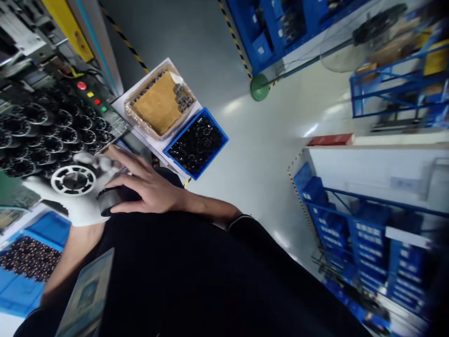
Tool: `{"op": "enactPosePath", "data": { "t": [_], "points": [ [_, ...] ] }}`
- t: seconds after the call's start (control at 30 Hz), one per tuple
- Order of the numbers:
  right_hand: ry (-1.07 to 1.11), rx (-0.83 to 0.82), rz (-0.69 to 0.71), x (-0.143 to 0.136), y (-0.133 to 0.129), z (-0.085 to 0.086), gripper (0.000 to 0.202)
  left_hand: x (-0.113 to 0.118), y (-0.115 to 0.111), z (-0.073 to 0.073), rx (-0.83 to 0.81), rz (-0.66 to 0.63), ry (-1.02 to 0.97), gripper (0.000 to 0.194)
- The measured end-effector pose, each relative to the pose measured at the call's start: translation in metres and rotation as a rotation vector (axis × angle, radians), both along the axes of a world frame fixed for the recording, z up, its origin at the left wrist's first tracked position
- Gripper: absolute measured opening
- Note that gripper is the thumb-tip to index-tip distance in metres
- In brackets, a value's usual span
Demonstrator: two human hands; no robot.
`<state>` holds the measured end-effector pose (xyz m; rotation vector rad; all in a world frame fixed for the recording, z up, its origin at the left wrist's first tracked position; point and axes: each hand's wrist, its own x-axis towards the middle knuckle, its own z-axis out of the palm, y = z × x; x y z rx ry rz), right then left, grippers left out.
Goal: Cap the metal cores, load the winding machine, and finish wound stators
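Note:
My left hand [82, 201], in a white glove, is palm up with its fingers curled around a round part [73, 180] that has a pale slotted ring face. Coming in from the right, my bare right hand [147, 187] has its thumb and fingers around a dark cylindrical part [109, 201], close beside the gloved palm. The index finger of that hand reaches over the gloved fingertips. Many dark round parts with metal rims [52, 142] stand in rows just beyond the gloved hand.
A machine with coloured buttons [82, 85] stands upper left. Beside it are a plastic-lined box with cardboard [157, 103] and a blue bin of black parts [196, 145]. A blue tray with copper-coloured parts [31, 257] lies lower left. Blue shelving [372, 234] stands right.

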<state>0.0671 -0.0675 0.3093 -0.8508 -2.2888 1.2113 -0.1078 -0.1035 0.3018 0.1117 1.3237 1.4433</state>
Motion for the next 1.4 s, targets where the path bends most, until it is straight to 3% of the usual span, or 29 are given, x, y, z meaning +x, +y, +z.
{"op": "enactPosePath", "data": {
  "t": [0.1, 0.2, 0.3, 0.37, 0.53, 0.63, 0.8, 0.93, 1.13, 1.27, 1.4],
  "points": [
    [-0.099, -0.034, -0.093, 0.015, 0.004, -0.025, 0.027, 0.013, -0.007, -0.026, -0.028, -0.162, 0.073, 0.075],
    [-0.109, -0.125, -0.186, 0.06, 0.013, -0.059, 0.027, 0.02, -0.008, -0.041, -0.129, -0.325, 0.039, 0.06],
    [-0.278, -0.302, -0.339, 0.13, 0.028, -0.099, 0.035, 0.022, 0.005, -0.039, -0.252, -0.408, -0.093, 0.061],
    [-0.594, -0.426, -0.494, 0.179, 0.04, -0.129, 0.034, 0.024, 0.017, -0.035, -0.319, -0.434, -0.17, 0.069],
    [-0.902, -0.473, -0.725, 0.269, 0.068, -0.203, 0.047, 0.039, 0.034, -0.029, -0.366, -0.468, -0.133, 0.08],
    [-0.96, -0.484, -0.77, 0.291, 0.08, -0.237, 0.046, 0.049, 0.034, -0.03, -0.328, -0.481, -0.045, 0.083],
    [-0.977, -0.515, -0.77, 0.294, 0.092, -0.276, 0.049, 0.059, 0.031, -0.031, -0.387, -0.526, -0.121, 0.089],
    [-0.973, -0.53, -0.79, 0.288, 0.092, -0.289, 0.057, 0.066, 0.027, -0.025, -0.337, -0.479, -0.127, 0.082],
    [-0.963, -0.514, -0.873, 0.283, 0.091, -0.287, 0.046, 0.071, 0.022, -0.018, -0.315, -0.383, -0.091, 0.074],
    [-0.916, -0.515, -0.937, 0.279, 0.096, -0.273, 0.041, 0.07, 0.018, -0.018, -0.282, -0.346, -0.052, 0.07],
    [-0.764, -0.488, -0.976, 0.265, 0.094, -0.243, 0.041, 0.067, 0.008, -0.018, -0.18, -0.313, 0.005, 0.066]
  ]
}}
